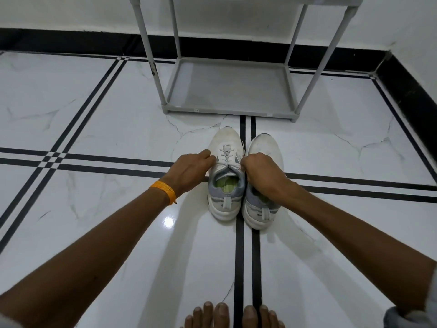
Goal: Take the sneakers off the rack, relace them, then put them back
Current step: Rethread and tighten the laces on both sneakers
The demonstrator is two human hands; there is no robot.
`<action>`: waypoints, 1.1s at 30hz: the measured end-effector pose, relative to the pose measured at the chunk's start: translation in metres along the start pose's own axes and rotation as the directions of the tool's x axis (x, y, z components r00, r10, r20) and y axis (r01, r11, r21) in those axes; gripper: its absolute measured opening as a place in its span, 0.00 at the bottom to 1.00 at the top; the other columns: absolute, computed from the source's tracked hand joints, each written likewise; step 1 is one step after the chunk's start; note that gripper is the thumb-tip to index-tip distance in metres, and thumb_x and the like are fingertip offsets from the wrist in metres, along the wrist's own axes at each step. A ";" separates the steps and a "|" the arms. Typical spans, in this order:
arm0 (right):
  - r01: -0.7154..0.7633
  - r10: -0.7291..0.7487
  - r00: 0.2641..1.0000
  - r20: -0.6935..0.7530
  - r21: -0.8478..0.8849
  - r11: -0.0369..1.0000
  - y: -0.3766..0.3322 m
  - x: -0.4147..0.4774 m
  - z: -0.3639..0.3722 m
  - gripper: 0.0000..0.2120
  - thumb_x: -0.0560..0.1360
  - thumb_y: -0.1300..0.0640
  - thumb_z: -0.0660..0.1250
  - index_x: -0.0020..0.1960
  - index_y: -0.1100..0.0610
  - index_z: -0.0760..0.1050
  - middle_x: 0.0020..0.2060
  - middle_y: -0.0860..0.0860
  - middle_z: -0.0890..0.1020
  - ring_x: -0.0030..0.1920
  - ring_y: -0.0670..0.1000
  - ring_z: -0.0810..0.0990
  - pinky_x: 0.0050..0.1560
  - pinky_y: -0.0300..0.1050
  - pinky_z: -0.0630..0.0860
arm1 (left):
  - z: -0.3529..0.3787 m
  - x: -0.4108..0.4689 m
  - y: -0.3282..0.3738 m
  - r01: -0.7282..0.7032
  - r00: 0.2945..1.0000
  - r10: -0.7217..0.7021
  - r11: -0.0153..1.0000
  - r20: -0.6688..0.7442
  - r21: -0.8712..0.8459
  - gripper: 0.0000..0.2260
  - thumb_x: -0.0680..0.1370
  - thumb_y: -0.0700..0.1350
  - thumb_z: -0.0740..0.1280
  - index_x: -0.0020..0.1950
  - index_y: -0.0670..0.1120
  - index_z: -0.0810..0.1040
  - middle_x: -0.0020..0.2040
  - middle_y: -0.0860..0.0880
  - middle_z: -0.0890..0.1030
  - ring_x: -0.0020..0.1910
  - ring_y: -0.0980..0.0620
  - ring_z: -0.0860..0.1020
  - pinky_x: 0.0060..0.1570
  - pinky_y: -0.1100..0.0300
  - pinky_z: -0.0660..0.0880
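Observation:
Two white and grey sneakers stand side by side on the floor, toes pointing away from me. The left sneaker [225, 143] has its white lace [227, 165] threaded through the eyelets. My left hand [189, 172] pinches one lace end at the shoe's left side. My right hand [262, 172] pinches the other end and lies over the right sneaker [266, 144], hiding its tongue and eyelets. The lace is stretched taut between both hands.
A grey shoe rack [227, 110] stands just beyond the sneakers against the white wall, its bottom shelf bare. The floor is glossy white marble with black stripe lines [239, 256]. My bare toes [222, 314] show at the bottom edge.

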State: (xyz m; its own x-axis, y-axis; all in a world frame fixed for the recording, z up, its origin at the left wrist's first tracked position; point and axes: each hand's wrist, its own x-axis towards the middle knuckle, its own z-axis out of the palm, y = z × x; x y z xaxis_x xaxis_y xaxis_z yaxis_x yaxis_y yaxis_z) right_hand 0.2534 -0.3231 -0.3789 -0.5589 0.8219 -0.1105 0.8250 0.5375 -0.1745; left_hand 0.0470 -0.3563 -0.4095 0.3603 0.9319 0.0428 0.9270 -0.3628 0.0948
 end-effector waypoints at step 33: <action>-0.395 0.365 0.918 0.153 0.421 0.817 0.056 -0.042 -0.029 0.14 0.71 0.57 0.72 0.57 0.55 0.80 0.52 0.54 0.84 0.44 0.53 0.80 0.43 0.43 0.74 | -0.013 0.036 0.067 0.043 0.996 -0.080 0.857 -0.050 -0.513 0.13 0.77 0.40 0.65 0.61 0.46 0.79 0.60 0.48 0.81 0.57 0.50 0.78 0.58 0.57 0.73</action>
State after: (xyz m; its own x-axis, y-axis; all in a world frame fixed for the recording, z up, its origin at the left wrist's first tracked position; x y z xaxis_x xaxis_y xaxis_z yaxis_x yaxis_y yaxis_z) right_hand 0.3251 -0.3224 -0.3559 -0.2245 0.9223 -0.3146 0.8590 0.0348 -0.5107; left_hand 0.1212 -0.3473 -0.3891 0.2793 0.9565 0.0847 0.7570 -0.2736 0.5933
